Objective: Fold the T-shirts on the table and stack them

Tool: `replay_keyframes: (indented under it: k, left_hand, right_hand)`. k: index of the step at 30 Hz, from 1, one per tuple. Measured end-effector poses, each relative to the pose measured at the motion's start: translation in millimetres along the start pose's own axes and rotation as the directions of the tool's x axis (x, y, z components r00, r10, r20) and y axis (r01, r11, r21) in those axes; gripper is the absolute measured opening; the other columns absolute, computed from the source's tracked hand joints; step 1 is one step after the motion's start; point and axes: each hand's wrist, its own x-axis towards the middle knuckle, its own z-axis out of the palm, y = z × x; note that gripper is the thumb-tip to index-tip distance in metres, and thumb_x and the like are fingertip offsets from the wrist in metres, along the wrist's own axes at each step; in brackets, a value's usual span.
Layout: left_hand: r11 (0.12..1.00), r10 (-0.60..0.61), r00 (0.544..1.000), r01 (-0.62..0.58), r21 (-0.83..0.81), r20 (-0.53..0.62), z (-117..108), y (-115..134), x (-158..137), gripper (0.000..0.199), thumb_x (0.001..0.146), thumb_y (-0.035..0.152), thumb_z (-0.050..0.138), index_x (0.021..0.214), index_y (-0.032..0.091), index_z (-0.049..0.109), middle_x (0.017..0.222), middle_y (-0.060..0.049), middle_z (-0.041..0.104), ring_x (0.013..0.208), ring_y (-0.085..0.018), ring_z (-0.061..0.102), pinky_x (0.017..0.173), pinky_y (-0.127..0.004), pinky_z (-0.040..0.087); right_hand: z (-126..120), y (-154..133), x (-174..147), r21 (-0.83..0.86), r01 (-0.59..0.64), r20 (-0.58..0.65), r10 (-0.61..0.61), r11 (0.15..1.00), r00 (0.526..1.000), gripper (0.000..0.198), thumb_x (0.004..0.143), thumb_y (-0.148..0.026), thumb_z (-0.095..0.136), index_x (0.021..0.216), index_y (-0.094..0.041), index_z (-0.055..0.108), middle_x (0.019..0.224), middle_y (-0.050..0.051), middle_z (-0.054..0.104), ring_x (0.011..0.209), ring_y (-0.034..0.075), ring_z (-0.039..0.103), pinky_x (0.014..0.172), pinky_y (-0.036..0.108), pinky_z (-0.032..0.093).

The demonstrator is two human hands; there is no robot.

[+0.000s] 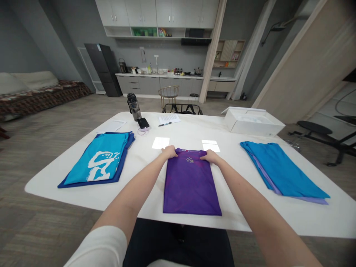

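A purple T-shirt (191, 185), folded into a rectangle with its collar at the far end, lies flat on the white table (150, 167) in front of me. My left hand (168, 152) grips its far left corner, thumb on top of the cloth. At the far right corner, my right hand (210, 157) pinches the fabric the same way. A small pale print shows below the collar. To the left sits a stack of folded shirts (108, 148), turquoise with white lettering over dark blue. On the right lie blue folded garments (280, 167) with a lilac one underneath.
Toward the table's far side are a dark bottle (134, 106), a black phone (143, 123), a printed sheet (174, 118) and a pen (165, 124). A white box (253, 121) stands at the far right. Chairs and a kitchen counter are beyond.
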Motion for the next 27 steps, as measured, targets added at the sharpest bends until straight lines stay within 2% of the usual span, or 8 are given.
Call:
replay_keyframes:
  k: [2,4,7,9,11,18,23,27]
  left_hand:
    - [0.998,0.052,0.998,-0.053,-0.029,-0.025,-6,1,-8,0.031,0.078,0.038,0.077,0.101,0.019,0.07,0.117,-0.013,0.074,0.117,-0.035,0.066,0.102,-0.05,0.046]
    - [0.971,0.164,0.98,-0.181,-0.16,-0.111,-12,1,-20,0.027,0.086,0.041,0.069,0.101,0.019,0.07,0.111,-0.009,0.075,0.108,-0.028,0.069,0.094,-0.039,0.05]
    - [0.782,0.315,0.877,-0.457,-0.425,-0.364,-26,5,-44,0.027,0.088,0.042,0.064,0.099,0.019,0.071,0.095,-0.004,0.075,0.091,-0.022,0.069,0.081,-0.031,0.052]
    - [0.645,0.34,0.8,-0.581,-0.497,-0.495,-40,14,-60,0.027,0.086,0.042,0.066,0.097,0.019,0.073,0.09,-0.002,0.074,0.086,-0.021,0.068,0.08,-0.031,0.052]
    - [0.57,0.367,0.741,-0.657,-0.494,-0.562,-55,31,-76,0.027,0.086,0.041,0.067,0.098,0.019,0.074,0.091,-0.002,0.075,0.086,-0.02,0.067,0.081,-0.031,0.052]
    - [0.455,0.502,0.544,-0.827,-0.33,-0.672,-90,127,-124,0.022,0.092,0.035,0.063,0.105,0.022,0.075,0.102,-0.002,0.077,0.097,-0.02,0.069,0.091,-0.032,0.051]
    - [0.335,0.589,0.406,-0.91,-0.245,-0.698,-74,213,-154,0.021,0.096,0.031,0.059,0.108,0.023,0.074,0.103,-0.002,0.076,0.095,-0.018,0.069,0.089,-0.029,0.051]
    - [0.214,0.596,0.379,-0.925,-0.314,-0.708,-49,285,-174,0.019,0.097,0.031,0.06,0.107,0.023,0.073,0.104,-0.002,0.075,0.097,-0.018,0.068,0.089,-0.028,0.052]
  right_hand:
    - [-2,-3,-9,0.093,0.061,-0.001,-0.062,0.994,0.998,0.022,0.08,-0.029,0.075,0.095,-0.013,0.076,0.096,0.011,0.078,0.091,0.027,0.073,0.081,0.034,0.056]
    - [-5,-4,-25,0.24,0.219,-0.11,-0.197,0.946,0.974,0.024,0.087,-0.033,0.067,0.103,-0.016,0.074,0.105,0.009,0.078,0.096,0.024,0.072,0.087,0.034,0.056]
    - [-18,-3,-58,0.396,0.485,-0.411,-0.322,0.78,0.853,0.034,0.09,-0.042,0.065,0.113,-0.018,0.07,0.114,0.009,0.075,0.104,0.024,0.07,0.094,0.038,0.054]
    - [-33,-3,-84,0.382,0.57,-0.573,-0.298,0.727,0.764,0.036,0.089,-0.047,0.065,0.113,-0.019,0.069,0.112,0.008,0.075,0.102,0.025,0.068,0.094,0.04,0.053]
    - [-51,-3,-111,0.341,0.61,-0.679,-0.261,0.715,0.686,0.036,0.09,-0.05,0.065,0.108,-0.019,0.069,0.104,0.007,0.075,0.095,0.025,0.067,0.09,0.04,0.053]
    - [-127,16,-195,0.153,0.637,-0.852,-0.225,0.756,0.472,0.03,0.092,-0.049,0.066,0.097,-0.019,0.071,0.087,0.002,0.07,0.081,0.021,0.061,0.078,0.034,0.05]
    - [-188,64,-251,0.038,0.6,-0.927,-0.197,0.799,0.321,0.029,0.093,-0.048,0.066,0.1,-0.02,0.071,0.089,0.001,0.07,0.084,0.021,0.063,0.082,0.035,0.053]
    - [-236,111,-295,-0.057,0.531,-0.962,-0.188,0.845,0.197,0.03,0.094,-0.048,0.065,0.103,-0.02,0.072,0.091,0.002,0.07,0.089,0.022,0.065,0.087,0.038,0.055]
